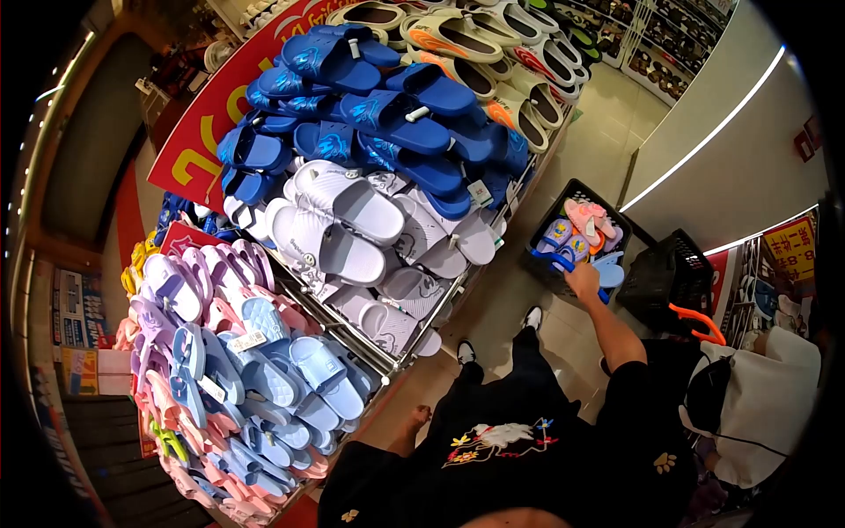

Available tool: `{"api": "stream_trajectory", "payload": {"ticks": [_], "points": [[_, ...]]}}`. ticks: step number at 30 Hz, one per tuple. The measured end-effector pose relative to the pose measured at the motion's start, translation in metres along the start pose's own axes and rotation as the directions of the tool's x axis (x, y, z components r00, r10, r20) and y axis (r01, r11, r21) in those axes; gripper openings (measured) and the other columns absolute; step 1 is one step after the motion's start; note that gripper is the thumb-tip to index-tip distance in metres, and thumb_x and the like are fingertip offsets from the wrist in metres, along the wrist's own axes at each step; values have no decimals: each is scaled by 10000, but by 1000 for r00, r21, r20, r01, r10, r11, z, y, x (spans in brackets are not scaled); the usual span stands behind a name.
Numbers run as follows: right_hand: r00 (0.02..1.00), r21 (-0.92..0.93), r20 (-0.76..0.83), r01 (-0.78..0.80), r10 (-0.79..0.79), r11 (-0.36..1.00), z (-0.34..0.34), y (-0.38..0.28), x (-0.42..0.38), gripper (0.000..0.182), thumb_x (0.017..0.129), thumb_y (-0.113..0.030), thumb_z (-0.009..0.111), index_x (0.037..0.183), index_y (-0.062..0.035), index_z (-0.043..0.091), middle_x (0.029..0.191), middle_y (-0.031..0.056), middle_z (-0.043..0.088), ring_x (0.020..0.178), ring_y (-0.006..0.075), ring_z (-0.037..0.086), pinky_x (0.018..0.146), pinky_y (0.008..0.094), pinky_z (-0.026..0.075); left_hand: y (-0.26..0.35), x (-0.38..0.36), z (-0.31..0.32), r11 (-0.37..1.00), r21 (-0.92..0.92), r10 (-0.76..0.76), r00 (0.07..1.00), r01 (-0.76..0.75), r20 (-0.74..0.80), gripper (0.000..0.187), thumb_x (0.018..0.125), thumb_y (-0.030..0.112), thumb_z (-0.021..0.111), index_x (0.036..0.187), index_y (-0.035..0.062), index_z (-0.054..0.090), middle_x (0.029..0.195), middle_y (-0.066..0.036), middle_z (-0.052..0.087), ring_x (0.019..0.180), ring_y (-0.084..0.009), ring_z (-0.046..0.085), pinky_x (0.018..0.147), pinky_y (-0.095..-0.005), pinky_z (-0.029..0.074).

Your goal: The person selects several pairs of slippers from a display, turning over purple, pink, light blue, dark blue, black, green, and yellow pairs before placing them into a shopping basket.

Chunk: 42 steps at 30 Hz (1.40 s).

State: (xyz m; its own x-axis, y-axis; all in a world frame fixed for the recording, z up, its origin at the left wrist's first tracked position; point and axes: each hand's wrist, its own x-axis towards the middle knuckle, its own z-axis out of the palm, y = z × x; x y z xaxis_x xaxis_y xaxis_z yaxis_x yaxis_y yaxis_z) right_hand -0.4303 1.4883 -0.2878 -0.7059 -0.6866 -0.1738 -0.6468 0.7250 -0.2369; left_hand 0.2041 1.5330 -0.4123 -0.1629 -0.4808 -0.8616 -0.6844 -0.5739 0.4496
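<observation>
My right hand (581,280) is closed around the blue handle (553,260) of a black shopping basket (550,216). Inside the basket lie pink sandals (588,214), purple slippers (557,234) and a light blue slipper (609,269). My left hand (422,415) hangs low beside my body, close to the edge of the slipper display. It is small in view, and how its fingers are set cannot be made out. Nearest to it are light blue slides (326,378) and lavender-grey slides (396,326) in piles.
Blue slides (396,119) and cream clogs (453,37) are heaped farther up the display, behind a metal rail (387,363). A second black basket (666,282) with an orange handle (698,324) stands at right. A person in white (766,405) is at lower right. Shoe shelves (664,53) line the back.
</observation>
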Motion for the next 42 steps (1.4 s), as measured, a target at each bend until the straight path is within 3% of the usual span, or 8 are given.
{"api": "stream_trajectory", "payload": {"ticks": [8, 12, 16, 25, 26, 27, 33, 42], "points": [[992, -3, -51, 113, -113, 994, -14, 64, 83, 315, 740, -339, 678, 800, -30, 688, 716, 186, 654, 698, 355, 643, 654, 440, 510, 123, -18, 52, 988, 152, -17, 990, 38, -139, 372, 896, 301, 532, 1054, -26, 613, 883, -123, 660, 798, -223, 628, 690, -330, 500], [989, 0, -45, 141, -141, 990, -26, 90, 126, 309, 744, -336, 676, 821, -36, 690, 736, 185, 660, 706, 354, 645, 662, 438, 512, 180, 60, 109, 886, 428, 188, 982, -178, 20, 431, 890, 397, 516, 1137, 59, 618, 994, -187, 666, 920, -315, 640, 810, -391, 483], [987, 41, -58, 151, -149, 988, -38, 113, 169, 277, 748, -314, 667, 826, -50, 700, 745, 188, 663, 706, 362, 643, 656, 448, 505, 344, 27, 174, 851, 279, 467, 884, -445, -14, 373, 928, 331, 500, 1163, 55, 585, 970, -179, 661, 939, -331, 631, 825, -368, 487], [983, 0, -41, 181, -180, 984, -63, 149, 244, 279, 748, -300, 665, 840, -38, 697, 759, 193, 665, 714, 359, 649, 665, 440, 510, 622, -105, 195, 529, 293, 848, 495, -796, -188, 287, 907, 106, 533, 1180, 22, 552, 1076, -167, 620, 1011, -323, 598, 889, -359, 460], [985, -8, -32, 169, -169, 986, -65, 151, 250, 278, 749, -298, 665, 841, -38, 696, 767, 192, 667, 719, 356, 650, 666, 439, 511, 645, -112, 183, 407, 425, 913, 342, -808, -224, 297, 887, 85, 545, 1177, 21, 553, 1088, -166, 617, 1019, -324, 591, 895, -366, 456], [983, -10, -36, 181, -181, 984, -65, 153, 256, 278, 749, -298, 665, 841, -38, 696, 767, 192, 667, 719, 356, 650, 666, 439, 511, 666, -117, 170, 285, 553, 955, 181, -783, -236, 310, 868, 65, 558, 1174, 20, 555, 1100, -164, 614, 1028, -324, 585, 901, -373, 453], [981, -42, -60, 184, -186, 982, -68, 164, 283, 284, 739, -317, 698, 835, -50, 692, 749, 184, 666, 704, 344, 652, 656, 421, 515, 806, -122, 53, 243, 887, 914, -213, -394, -345, 389, 871, 137, 577, 1237, 25, 512, 1217, -194, 550, 1135, -344, 509, 957, -407, 404], [988, -77, -70, 135, -140, 988, -66, 165, 291, 317, 729, -351, 702, 722, -35, 673, 691, 196, 640, 662, 377, 628, 639, 458, 493, 912, 20, -122, 656, 753, 748, -181, 54, -639, 577, 886, 481, 494, 1365, 161, 461, 1338, -322, 400, 1235, -497, 375, 1019, -557, 292]]}}
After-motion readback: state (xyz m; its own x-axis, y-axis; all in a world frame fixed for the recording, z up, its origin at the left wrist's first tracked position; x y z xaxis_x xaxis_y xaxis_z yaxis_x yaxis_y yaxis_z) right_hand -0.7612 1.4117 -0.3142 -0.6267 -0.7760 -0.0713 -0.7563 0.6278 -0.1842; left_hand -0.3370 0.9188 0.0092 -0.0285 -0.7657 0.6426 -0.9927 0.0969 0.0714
